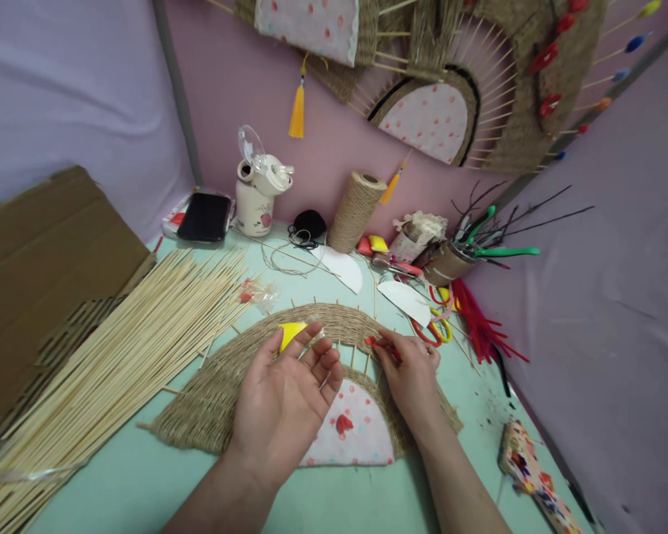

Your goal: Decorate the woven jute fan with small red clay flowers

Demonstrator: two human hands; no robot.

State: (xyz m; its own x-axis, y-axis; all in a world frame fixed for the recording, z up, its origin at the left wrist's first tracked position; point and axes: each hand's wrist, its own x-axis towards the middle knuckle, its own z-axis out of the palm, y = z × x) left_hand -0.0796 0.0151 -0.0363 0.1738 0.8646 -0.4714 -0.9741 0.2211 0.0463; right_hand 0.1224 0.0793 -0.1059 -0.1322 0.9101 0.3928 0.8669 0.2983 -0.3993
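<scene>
A half-round piece woven from jute over bamboo sticks (217, 393) lies on the mint-green table, with a white fabric inset dotted red (356, 437) at its flat edge. My left hand (286, 400) hovers over it palm up, fingers loosely curled, with a small yellow piece (291, 333) pinched at the fingertips. My right hand (409, 374) rests on the weave's right part, its fingers pinched on a small red piece (374, 342) against the jute.
A large bundle of bamboo skewers (116, 356) lies at the left beside cardboard (38, 252). At the back stand a jute twine spool (356, 211), a white cup (256, 200), a phone (205, 216), and a holder with pliers and scissors (450, 259). Red pipe cleaners (479, 322) lie right.
</scene>
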